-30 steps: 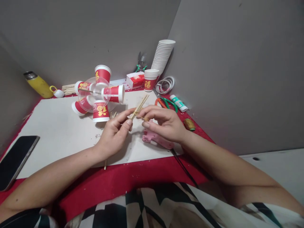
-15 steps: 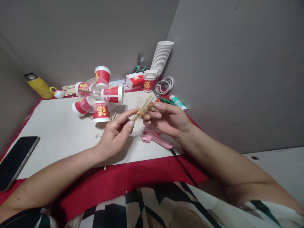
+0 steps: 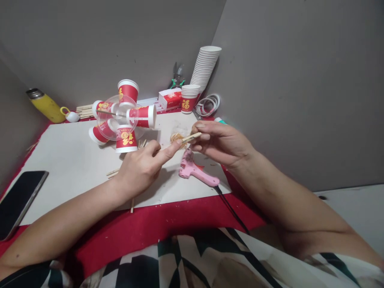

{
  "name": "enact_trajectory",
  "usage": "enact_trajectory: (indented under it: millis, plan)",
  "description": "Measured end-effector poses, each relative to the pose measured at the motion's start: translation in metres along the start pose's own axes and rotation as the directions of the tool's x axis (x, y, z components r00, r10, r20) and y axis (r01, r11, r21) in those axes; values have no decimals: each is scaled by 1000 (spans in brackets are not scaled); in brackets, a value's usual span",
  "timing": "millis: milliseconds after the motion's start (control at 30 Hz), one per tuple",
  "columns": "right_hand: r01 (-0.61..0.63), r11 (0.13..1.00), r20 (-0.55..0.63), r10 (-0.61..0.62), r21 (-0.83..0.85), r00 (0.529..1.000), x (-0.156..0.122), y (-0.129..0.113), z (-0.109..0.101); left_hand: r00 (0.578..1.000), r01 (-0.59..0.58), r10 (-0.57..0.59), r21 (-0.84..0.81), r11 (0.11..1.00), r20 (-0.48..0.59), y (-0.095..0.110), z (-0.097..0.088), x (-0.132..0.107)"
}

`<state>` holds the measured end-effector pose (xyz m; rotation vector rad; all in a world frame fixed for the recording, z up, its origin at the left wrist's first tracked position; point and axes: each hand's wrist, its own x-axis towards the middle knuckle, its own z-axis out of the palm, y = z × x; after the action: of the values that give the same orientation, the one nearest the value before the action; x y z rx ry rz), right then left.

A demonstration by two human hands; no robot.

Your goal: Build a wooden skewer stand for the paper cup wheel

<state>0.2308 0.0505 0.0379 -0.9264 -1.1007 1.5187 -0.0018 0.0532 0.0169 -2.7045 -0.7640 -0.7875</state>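
- Head view, the sticks: the thin wooden sticks point(image 3: 192, 138) are held up above the white board point(image 3: 75, 160), between the two hands. Their long axis slopes from lower left to upper right, and the far end reaches the right fingertips.
- The left hand point(image 3: 139, 170) seems curled around the sticks, its index finger laid out along them toward that far end. More stick ends show on the other side of this hand, in line with the slope; they look like the same sticks, but the hand hides the middle.
- The right hand point(image 3: 229, 144) is the nearer one to the far end. Its fingers are bent, the tips right at the stick ends; I cannot tell whether they pinch the wood, something thin, or nothing.
- Just beyond the left index fingertip lies a small heap of tan rubber bands point(image 3: 176, 138) on the board.
- Below the right hand, on the board, a pink hot glue gun point(image 3: 198, 176) lies on its side, nozzle toward the rubber bands, its black cord point(image 3: 234, 210) running off toward the person.
- Behind the left hand stands a wheel-like piece with red paper cups point(image 3: 127, 138) around a clear plastic disc point(image 3: 105, 124), well apart from the sticks.
- A smartphone point(image 3: 24, 204) lies at the far left, well apart from both hands.
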Motion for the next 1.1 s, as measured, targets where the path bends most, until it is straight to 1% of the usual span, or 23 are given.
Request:
enact_trajectory:
  millis: [67, 133, 167, 233, 300, 367, 400, 500, 567, 600, 667, 700, 733, 800, 867, 933, 967, 1000, 1033, 1100]
  plan:
    - [30, 999, -85, -33, -36, 996, 2, 4, -1, 999, -24, 20, 143, 989, 27, 2, -3, 1]
    - [133, 980, -178, -158, -147, 971, 2, 9, -1, 998, -30, 16, 226, 974, 62, 4, -6, 1]
    - [198, 952, -209, -247, -232, 946, 1, 12, 0, 997, -25, 6, 254, 967, 77, 5, -7, 2]
    - [315, 847, -224, -437, -428, 871, -2, 17, 2, 994, -15, -18, 286, 958, 112, 8, -9, 2]
    - [380, 698, -186, -590, -608, 786, -7, 22, 6, 988, -1, -45, 295, 955, 148, 9, -11, 3]
    - [404, 533, -112, -694, -744, 711, -11, 25, 8, 981, 20, -75, 293, 956, 178, 11, -13, 3]
    - [407, 456, -67, -727, -791, 683, -13, 26, 9, 978, 34, -91, 287, 957, 189, 11, -14, 3]
    - [402, 272, 55, -767, -874, 639, -15, 29, 11, 968, 86, -138, 239, 967, 208, 11, -14, 3]
    - [407, 170, 124, -788, -898, 603, -16, 31, 12, 961, 140, -173, 159, 977, 215, 10, -11, 3]
    - [415, 120, 163, -795, -902, 585, -17, 32, 14, 959, 168, -184, 89, 982, 214, 10, -9, 3]
    - [443, 31, 242, -802, -896, 546, -17, 36, 17, 963, 210, -183, -130, 969, 196, 8, -3, 3]
    - [464, -9, 284, -801, -886, 527, -18, 37, 18, 968, 224, -182, -262, 939, 175, 7, -1, 4]
    - [488, -47, 329, -795, -871, 509, -18, 39, 19, 969, 240, -194, -389, 890, 153, 7, 1, 4]
    - [536, -128, 423, -773, -834, 473, -18, 40, 20, 954, 296, -262, -583, 757, 145, 7, 3, 6]
    - [566, -202, 497, -751, -800, 435, -18, 40, 18, 916, 384, -343, -706, 595, 209, 7, 2, 9]
    - [577, -231, 520, -752, -784, 405, -20, 38, 13, 878, 442, -379, -801, 404, 293, 9, 0, 12]
    - [584, -215, 512, -756, -783, 408, -21, 37, 10, 865, 452, -382, -839, 305, 327, 10, -2, 12]
    - [597, -175, 495, -757, -783, 427, -22, 36, 7, 856, 450, -379, -867, 213, 352, 11, -3, 13]
    - [612, -118, 476, -747, -782, 464, -24, 34, 4, 851, 444, -374, -886, 135, 370, 12, -4, 13]
    - [654, -7, 483, -680, -757, 551, -29, 32, -1, 844, 433, -362, -901, 23, 396, 13, -6, 14]
